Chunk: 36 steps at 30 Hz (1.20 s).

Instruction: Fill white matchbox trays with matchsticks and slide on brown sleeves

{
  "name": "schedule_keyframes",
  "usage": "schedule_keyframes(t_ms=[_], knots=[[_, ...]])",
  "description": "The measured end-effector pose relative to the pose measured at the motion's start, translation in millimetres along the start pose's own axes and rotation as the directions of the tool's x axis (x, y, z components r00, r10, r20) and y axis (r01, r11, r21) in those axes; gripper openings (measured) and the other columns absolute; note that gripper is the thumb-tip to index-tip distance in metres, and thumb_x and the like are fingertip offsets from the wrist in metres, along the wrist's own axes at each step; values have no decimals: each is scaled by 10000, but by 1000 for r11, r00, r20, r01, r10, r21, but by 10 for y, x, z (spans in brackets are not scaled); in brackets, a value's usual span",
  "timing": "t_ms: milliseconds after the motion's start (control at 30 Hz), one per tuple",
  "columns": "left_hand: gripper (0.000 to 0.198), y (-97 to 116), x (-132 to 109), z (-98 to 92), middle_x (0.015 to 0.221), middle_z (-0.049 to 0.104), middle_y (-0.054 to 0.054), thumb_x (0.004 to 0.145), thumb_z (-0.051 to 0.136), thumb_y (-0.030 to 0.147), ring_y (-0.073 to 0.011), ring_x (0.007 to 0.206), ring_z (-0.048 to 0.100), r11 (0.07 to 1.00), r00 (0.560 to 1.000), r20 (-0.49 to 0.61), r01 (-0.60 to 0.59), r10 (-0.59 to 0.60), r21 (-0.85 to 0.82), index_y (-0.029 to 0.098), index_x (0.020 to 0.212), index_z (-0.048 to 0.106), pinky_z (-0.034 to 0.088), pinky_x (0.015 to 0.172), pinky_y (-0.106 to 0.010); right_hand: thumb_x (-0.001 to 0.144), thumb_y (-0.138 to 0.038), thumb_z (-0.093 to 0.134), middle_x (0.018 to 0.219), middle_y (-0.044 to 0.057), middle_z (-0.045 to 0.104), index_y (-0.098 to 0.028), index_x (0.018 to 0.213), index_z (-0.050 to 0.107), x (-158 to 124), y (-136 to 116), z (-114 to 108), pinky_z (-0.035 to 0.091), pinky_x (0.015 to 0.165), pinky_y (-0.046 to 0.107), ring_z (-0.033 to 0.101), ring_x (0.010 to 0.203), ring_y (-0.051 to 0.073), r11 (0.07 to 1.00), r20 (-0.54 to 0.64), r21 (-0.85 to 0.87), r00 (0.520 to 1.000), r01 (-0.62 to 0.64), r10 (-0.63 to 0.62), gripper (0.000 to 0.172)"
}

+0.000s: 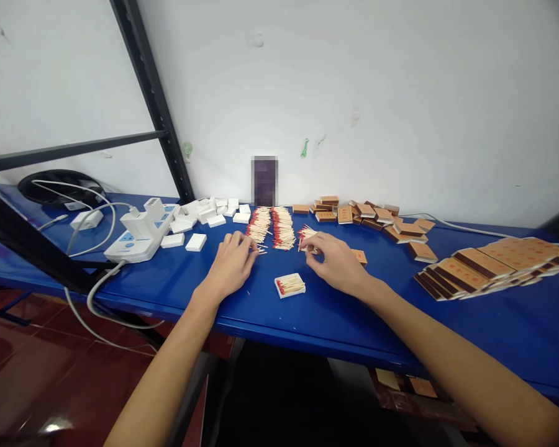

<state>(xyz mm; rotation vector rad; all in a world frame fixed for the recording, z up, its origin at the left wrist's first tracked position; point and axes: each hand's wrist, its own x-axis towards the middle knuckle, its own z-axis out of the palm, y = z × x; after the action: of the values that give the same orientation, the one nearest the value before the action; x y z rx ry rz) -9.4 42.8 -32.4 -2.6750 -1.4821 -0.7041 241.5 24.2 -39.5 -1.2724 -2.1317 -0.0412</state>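
On the blue table, a white tray holding red-tipped matches lies between my hands, touched by neither. My left hand is at the near end of the left match row, its fingers curled around a few matches near the fingertips. Beside that row runs a second match row. My right hand is over a smaller match pile, thumb and fingers bent toward each other at the matches. What its fingertips grip is too small to tell.
White trays lie at the back left, beside a power strip with cables. Brown matchboxes are heaped at the back right, and flat box sleeves are stacked far right. A black shelf post stands left.
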Motion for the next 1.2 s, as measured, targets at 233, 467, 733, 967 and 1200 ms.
schedule_keyframes(t_ms=[233,467,733,967,1200], knots=[[130,421,-31,-22,1024,529,-38,902,572,324,-211,995,483,916,951,117,-236,286,-324,212,861,624,383,936,-386,915,-174,522,1059,111,584,-185,1051,687,166,169,91,470,794,343,573,966,243,958,162,-280,987,65,-20,213],[207,303,137,40,979,584,-45,959,474,348,-212,973,536,955,985,36,-153,168,-255,211,964,629,407,921,-387,955,-155,459,1011,123,585,-182,1005,694,170,249,74,440,791,339,544,912,236,922,248,-328,960,208,-129,242],[214,286,615,236,933,640,-78,892,584,389,-260,968,558,982,982,60,-182,179,54,186,887,650,425,880,-396,978,-205,438,972,106,655,-183,980,630,165,175,-53,416,781,358,580,879,225,940,13,-184,957,287,-290,194],[179,348,587,349,981,632,-122,926,496,262,-286,1012,551,972,976,99,-204,193,118,160,910,643,419,908,-435,844,-225,595,812,16,689,-216,822,605,-80,-278,-175,493,715,309,615,740,168,898,-55,438,995,-46,78,25],[161,362,475,110,920,634,-89,912,484,223,-245,927,577,990,988,65,-144,143,9,168,877,631,450,845,-387,820,-278,633,1158,79,672,-215,841,647,-191,-285,-128,502,928,401,630,1058,224,851,124,509,990,-128,75,68]])
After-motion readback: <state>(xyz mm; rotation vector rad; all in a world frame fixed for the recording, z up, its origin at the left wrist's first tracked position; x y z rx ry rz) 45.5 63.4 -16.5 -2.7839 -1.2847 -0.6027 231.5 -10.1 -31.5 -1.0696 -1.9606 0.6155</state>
